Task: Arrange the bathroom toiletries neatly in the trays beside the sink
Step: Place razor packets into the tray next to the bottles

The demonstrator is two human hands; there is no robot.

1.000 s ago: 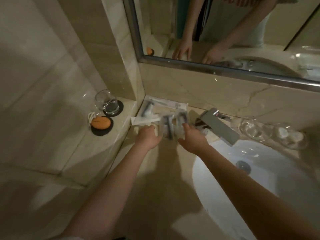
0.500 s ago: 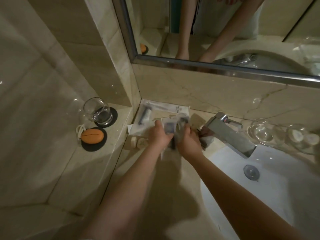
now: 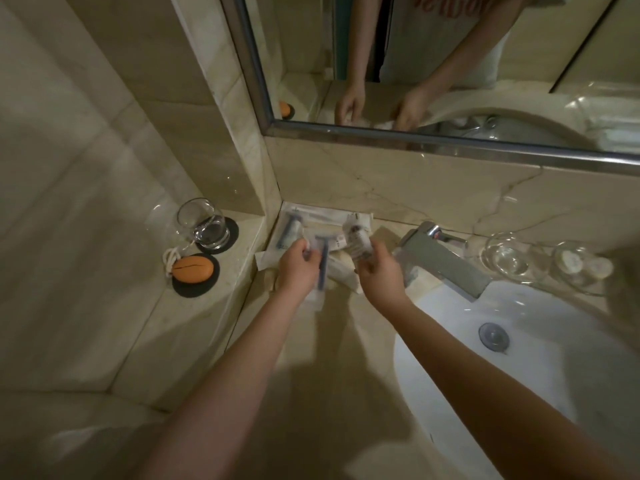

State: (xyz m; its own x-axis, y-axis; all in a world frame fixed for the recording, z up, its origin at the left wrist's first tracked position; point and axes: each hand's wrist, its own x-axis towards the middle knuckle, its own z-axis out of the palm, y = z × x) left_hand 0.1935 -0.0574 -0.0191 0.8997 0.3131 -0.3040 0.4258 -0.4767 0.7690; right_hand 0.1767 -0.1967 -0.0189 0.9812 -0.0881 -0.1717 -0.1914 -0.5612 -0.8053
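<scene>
My left hand [image 3: 298,268] pinches a clear packet with a dark-handled razor [image 3: 323,261] in it, held upright above the counter. My right hand [image 3: 379,271] grips a second clear packet [image 3: 358,239] with a small dark item inside, just right of the razor. Behind both hands, in the corner left of the sink [image 3: 540,344], several more wrapped toiletries lie on a flat white tray [image 3: 287,211], among them a small tube [image 3: 289,230] and a long white packet [image 3: 332,216] against the wall.
A chrome tap [image 3: 440,258] juts over the sink just right of my right hand. Two glass dishes [image 3: 512,258] stand behind the basin. On the raised left ledge sit a glass [image 3: 204,223] and an orange soap [image 3: 192,268] on dark coasters. The mirror [image 3: 433,64] hangs above.
Both hands were together on the packets; now they have drawn apart, the left keeping the razor packet, the right lifting the other packet to the right.
</scene>
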